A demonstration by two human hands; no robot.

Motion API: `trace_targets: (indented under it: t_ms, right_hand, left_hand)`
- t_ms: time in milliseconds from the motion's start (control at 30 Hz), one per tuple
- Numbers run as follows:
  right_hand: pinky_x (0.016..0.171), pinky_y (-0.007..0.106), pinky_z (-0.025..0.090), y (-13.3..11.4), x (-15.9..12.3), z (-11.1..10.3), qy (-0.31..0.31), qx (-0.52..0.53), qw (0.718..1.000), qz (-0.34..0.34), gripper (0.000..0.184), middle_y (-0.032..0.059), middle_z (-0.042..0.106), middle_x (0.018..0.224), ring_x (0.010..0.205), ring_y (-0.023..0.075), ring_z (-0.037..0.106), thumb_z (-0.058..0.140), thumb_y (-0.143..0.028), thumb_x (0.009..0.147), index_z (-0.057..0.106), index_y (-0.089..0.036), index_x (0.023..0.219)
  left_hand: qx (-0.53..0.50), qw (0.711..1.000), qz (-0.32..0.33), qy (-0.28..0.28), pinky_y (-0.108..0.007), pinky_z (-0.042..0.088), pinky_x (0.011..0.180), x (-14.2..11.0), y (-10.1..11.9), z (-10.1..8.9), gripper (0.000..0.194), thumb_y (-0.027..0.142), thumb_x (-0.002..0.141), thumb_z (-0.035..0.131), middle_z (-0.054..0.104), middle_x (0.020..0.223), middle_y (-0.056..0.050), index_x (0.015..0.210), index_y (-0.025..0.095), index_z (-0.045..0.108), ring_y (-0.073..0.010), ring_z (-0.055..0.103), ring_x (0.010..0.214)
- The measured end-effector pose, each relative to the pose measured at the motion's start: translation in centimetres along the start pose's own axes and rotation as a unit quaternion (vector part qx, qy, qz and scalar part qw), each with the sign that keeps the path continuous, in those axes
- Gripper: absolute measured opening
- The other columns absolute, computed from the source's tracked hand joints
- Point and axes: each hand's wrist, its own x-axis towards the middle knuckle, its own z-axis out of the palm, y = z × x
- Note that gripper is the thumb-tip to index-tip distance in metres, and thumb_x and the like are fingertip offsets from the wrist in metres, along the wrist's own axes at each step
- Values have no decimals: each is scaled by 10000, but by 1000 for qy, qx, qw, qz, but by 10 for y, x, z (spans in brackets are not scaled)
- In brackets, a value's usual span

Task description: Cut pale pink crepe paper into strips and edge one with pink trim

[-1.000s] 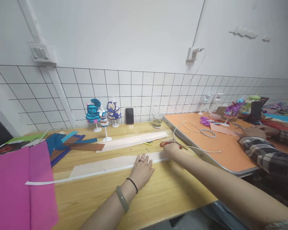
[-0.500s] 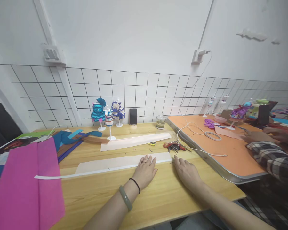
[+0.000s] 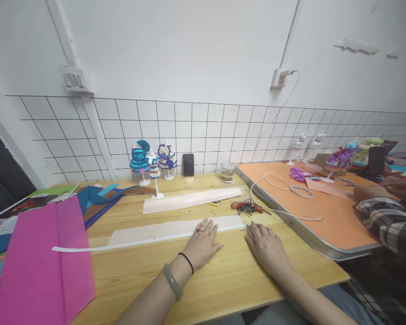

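My left hand (image 3: 203, 243) lies flat and open on the wooden table, fingertips resting on the near edge of a long pale pink paper strip (image 3: 162, 230). A thin white strip (image 3: 88, 247) runs along that paper's near edge and out to the left. My right hand (image 3: 265, 246) rests flat and open on the table just right of the strip's end, holding nothing. Red-handled scissors (image 3: 245, 206) lie a little beyond my right hand. A second pale pink strip (image 3: 192, 199) lies farther back.
A magenta paper sheet (image 3: 43, 262) covers the left near corner, with blue and brown paper scraps (image 3: 101, 196) behind it. Small paper figures on stands (image 3: 152, 162), a phone (image 3: 188, 164) and a glass jar (image 3: 227, 172) stand by the tiled wall. Another person's sleeve (image 3: 385, 223) rests on an orange table (image 3: 325, 216) at right.
My right hand has drawn back from the scissors and come down flat on the table beside the strip's end. My left hand has stayed on the paper.
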Motion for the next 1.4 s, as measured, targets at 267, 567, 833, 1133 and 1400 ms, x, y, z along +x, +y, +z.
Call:
trace_targets:
  t_ms: [267,567,833,1133,1400]
  right_hand:
    - [982,432,334,-16,-9,10,64,119,984,-119,461,171,491,1238,1192,276,394,386,-375,864,440,-91,1222]
    - [1019,404,340,-63,2,-6,-52,227,953,-196,489,107,439,1320,1229,220,375,328,-405,885,424,-146,1289]
    - [1036,433,310,-57,1,3,-68,226,952,-196,518,74,409,1342,1246,232,343,329,-457,871,436,-160,1281]
    - [1019,432,334,-57,2,5,-63,210,956,-195,526,69,415,1336,1227,236,372,327,-489,860,472,-171,1253]
    - [1005,437,361,-55,0,15,-47,207,957,-198,505,71,447,1318,1213,240,397,350,-487,854,477,-189,1242]
  left_hand:
    - [12,999,-22,-38,-388,141,1065,-47,-31,-24,661,581,854,238,241,1419,-113,1345,141,286,-222,116,1324]
    - [6,993,-90,-73,-381,117,1067,-99,-72,-42,678,587,855,214,189,1432,-111,1363,139,242,-206,112,1326]
    - [6,978,-196,-66,-382,98,1069,-163,-117,-62,698,592,849,217,162,1436,-104,1372,130,218,-210,99,1328]
    - [37,935,-349,-45,-450,112,1047,-207,-146,-73,714,564,841,264,143,1433,-126,1370,87,211,-245,102,1326]
    - [77,914,-399,16,-493,112,1036,-230,-161,-70,707,554,825,326,237,1406,-153,1344,76,282,-282,137,1315]
